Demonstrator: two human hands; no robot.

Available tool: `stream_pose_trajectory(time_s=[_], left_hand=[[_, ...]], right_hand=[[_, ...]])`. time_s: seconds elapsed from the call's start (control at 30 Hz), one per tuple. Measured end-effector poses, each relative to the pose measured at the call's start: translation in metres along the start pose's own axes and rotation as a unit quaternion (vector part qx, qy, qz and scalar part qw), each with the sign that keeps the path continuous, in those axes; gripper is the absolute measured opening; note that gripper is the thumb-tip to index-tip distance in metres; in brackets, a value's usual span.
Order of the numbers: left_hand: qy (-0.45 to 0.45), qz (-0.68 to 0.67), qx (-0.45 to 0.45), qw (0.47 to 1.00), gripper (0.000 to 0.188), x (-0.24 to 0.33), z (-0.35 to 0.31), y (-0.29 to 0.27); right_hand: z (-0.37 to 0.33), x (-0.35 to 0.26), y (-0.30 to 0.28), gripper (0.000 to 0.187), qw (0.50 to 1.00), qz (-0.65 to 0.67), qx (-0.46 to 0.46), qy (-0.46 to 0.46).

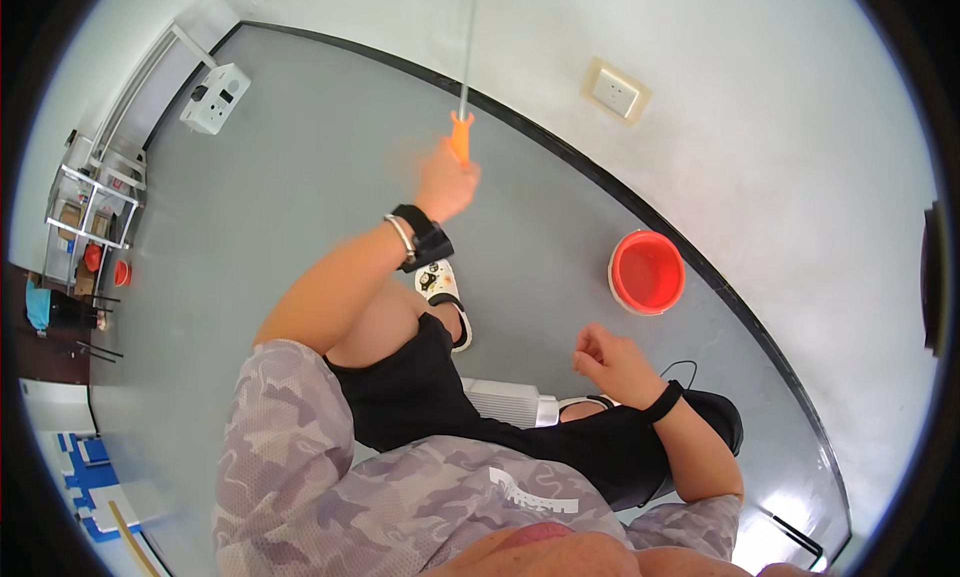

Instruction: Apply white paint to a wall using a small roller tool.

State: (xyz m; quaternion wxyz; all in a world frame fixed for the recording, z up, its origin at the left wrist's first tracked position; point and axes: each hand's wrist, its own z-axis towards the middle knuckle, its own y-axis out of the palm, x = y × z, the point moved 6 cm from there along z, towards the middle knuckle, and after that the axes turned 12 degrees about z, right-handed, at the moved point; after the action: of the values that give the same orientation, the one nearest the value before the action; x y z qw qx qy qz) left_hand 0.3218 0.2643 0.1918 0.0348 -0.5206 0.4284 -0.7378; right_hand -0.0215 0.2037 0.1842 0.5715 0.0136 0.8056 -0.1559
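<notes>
My left hand is raised toward the white wall, its fingers wrapped round the orange handle of a tool. From that handle a long thin metal part runs up in front of the wall; the top of the picture cuts off its far end. Slight motion smears the hand. Lower and to the right, my right hand hangs above my right knee with its fingers curled in. Nothing shows in it. Past it, toward the wall, a red bucket stands on the grey floor, apart from both hands.
A white ridged object with a silver end lies between my legs. On the wall is a power socket. A white box with sockets sits far left, near a metal rack. Black skirting runs along the wall's foot.
</notes>
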Motion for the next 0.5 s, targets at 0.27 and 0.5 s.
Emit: stream_pose_trajectory(time_s=[0.27,0.5], left_hand=[[-0.150,-0.109,-0.232,0.955,0.021,-0.012,-0.023,0.026],[-0.086,-0.170,-0.120,0.974,0.014,0.027,-0.019,-0.015]], right_hand=[[0.000,0.006,-0.004,0.017,1.000,0.018,0.023,0.008],[-0.002,0.000,-0.006,0.016,1.000,0.002,0.018,0.005]])
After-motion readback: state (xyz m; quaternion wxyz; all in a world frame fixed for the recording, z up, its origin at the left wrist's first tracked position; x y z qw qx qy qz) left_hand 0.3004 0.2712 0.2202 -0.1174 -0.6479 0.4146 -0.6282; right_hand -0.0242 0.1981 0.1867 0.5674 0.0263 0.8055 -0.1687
